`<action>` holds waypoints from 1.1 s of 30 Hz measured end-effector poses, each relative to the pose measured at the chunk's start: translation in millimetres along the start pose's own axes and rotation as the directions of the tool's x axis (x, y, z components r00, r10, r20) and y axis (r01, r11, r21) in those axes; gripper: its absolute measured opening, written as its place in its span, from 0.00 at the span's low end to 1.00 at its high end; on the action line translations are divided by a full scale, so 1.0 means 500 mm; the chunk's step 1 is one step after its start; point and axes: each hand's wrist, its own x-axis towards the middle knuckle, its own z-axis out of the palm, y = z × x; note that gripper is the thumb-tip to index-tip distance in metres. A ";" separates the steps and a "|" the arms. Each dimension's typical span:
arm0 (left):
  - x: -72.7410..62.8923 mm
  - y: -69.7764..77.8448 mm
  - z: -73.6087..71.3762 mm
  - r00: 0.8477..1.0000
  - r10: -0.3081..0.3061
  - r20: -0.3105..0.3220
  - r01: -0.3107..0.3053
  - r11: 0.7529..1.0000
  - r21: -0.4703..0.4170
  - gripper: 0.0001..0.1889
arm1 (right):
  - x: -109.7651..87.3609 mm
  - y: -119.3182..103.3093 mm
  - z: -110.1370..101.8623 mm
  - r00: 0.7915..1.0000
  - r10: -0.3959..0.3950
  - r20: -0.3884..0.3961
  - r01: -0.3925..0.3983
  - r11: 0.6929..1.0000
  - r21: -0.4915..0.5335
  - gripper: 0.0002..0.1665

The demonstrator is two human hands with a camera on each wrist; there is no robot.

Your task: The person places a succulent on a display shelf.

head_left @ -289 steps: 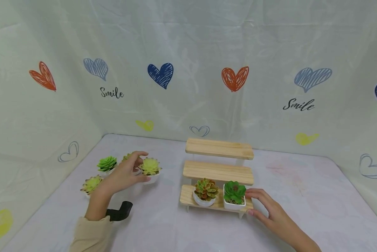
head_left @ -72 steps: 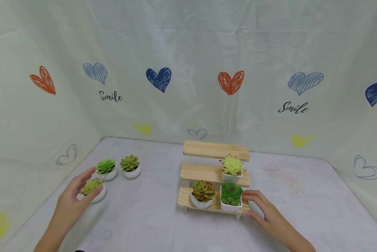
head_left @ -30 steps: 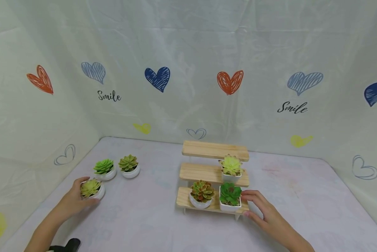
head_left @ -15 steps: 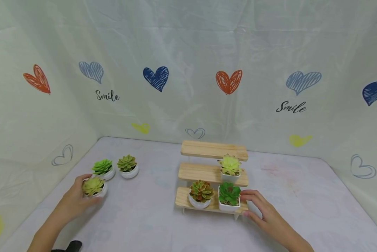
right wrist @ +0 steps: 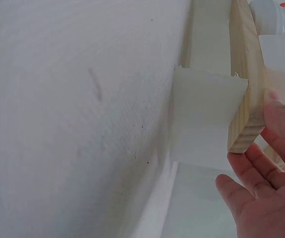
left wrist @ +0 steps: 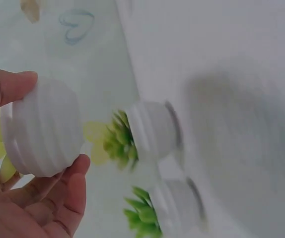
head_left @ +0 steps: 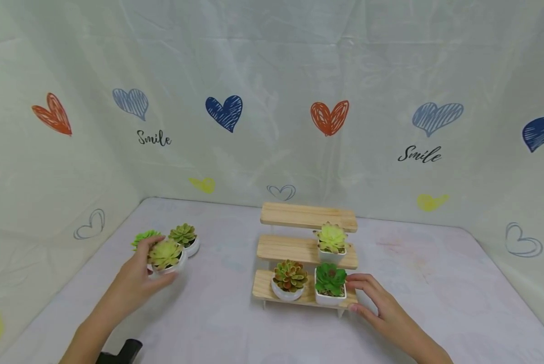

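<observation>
My left hand (head_left: pixel 133 280) grips a yellow-green succulent (head_left: pixel 165 254) in a round white pot, held up in front of two other plants. In the left wrist view, thumb and fingers curl round its white pot (left wrist: pixel 45 126), raised off the table. My right hand (head_left: pixel 383 311) holds the right end of the lowest board of a three-tier wooden stand (head_left: pixel 306 216), its fingertips on the board end (right wrist: pixel 247 131). On that board sit a reddish-green succulent (head_left: pixel 289 278) and a dark green succulent (head_left: pixel 330 280) in a square pot. A pale yellow-green succulent (head_left: pixel 332 240) occupies the middle board's right side.
Behind the left hand stand a bright green succulent (head_left: pixel 144 237), partly hidden, and an olive-green succulent (head_left: pixel 184 235) in a round pot. A pale hanging cloth (head_left: pixel 276 65) with printed hearts closes off the back and sides of the white table (head_left: pixel 217 313).
The left hand earlier set the pale succulent on the middle board. It then took the yellow-green one at the far left, lifted it and moved it rightward. The right hand stayed on the stand.
</observation>
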 end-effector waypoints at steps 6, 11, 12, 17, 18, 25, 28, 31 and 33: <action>0.012 0.050 0.026 0.996 0.082 -0.042 -0.084 0.995 -0.053 0.42 | 0.000 0.001 0.001 1.000 -0.003 -0.003 0.003 1.000 0.004 0.26; 0.024 0.081 0.051 0.990 0.129 -0.055 -0.135 0.984 -0.119 0.41 | 0.000 0.002 0.003 1.000 -0.010 -0.008 0.010 1.000 0.004 0.26; 0.027 0.088 0.056 0.989 0.136 -0.058 -0.143 0.981 -0.130 0.41 | 0.001 0.002 0.003 1.000 -0.013 -0.010 0.013 1.000 0.003 0.26; 0.041 0.121 0.083 0.988 0.152 -0.036 -0.156 0.974 -0.166 0.40 | 0.001 0.002 0.003 1.000 -0.021 -0.011 0.021 1.000 0.008 0.27; 0.044 0.126 0.089 0.987 0.160 -0.033 -0.164 0.971 -0.172 0.41 | 0.000 0.002 0.002 1.000 -0.017 -0.009 0.017 1.000 0.008 0.27; 0.063 0.162 0.125 0.980 0.197 -0.007 -0.194 0.955 -0.225 0.41 | -0.001 -0.001 -0.001 1.000 0.018 0.004 -0.018 1.000 -0.006 0.26; 0.069 0.174 0.136 0.979 0.204 0.008 -0.195 0.948 -0.250 0.42 | -0.001 -0.001 -0.001 1.000 0.019 0.007 -0.019 1.000 -0.004 0.26; 0.074 0.185 0.144 0.978 0.208 0.020 -0.195 0.944 -0.266 0.42 | -0.001 -0.001 -0.001 1.000 0.018 0.008 -0.018 1.000 0.001 0.26; 0.077 0.193 0.149 0.977 0.210 0.025 -0.196 0.943 -0.269 0.42 | -0.001 -0.001 -0.001 1.000 0.016 0.008 -0.016 1.000 0.004 0.26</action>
